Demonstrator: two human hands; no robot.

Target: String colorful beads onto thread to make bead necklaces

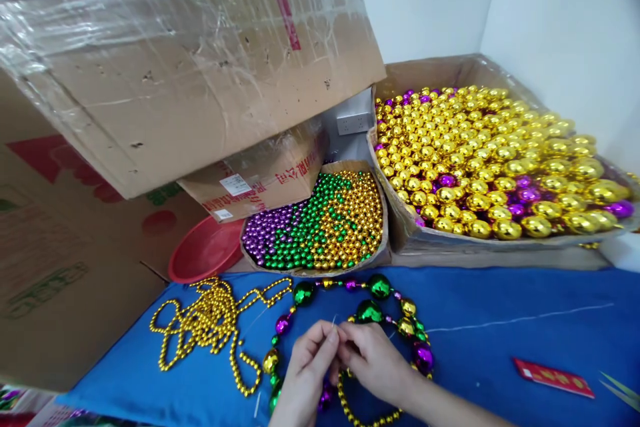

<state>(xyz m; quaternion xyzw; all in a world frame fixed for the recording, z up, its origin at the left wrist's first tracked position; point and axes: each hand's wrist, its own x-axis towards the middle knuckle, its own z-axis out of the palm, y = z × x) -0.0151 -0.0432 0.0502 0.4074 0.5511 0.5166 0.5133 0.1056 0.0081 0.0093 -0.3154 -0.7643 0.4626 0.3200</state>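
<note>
My left hand (309, 363) and my right hand (373, 355) meet over the blue cloth, fingertips pinched together. A thin whitish string (334, 321) pokes up between them; its other parts are hidden by my fingers. Around and behind my hands curves a necklace of large and small beads (379, 285) in green, purple and gold. Below my right wrist hangs or lies a loop of small gold beads (357, 419); whether it joins the necklace I cannot tell. To the left sits a tangled heap of gold bead strands (213, 313).
Behind stand a box of purple, green and gold beads (320, 233) and a larger box of big gold beads (475, 167). A red basin (207, 250) is under leaning cardboard (200, 80). On the blue cloth (480, 360) lie a red packet (553, 377) and a long pale string (520, 320).
</note>
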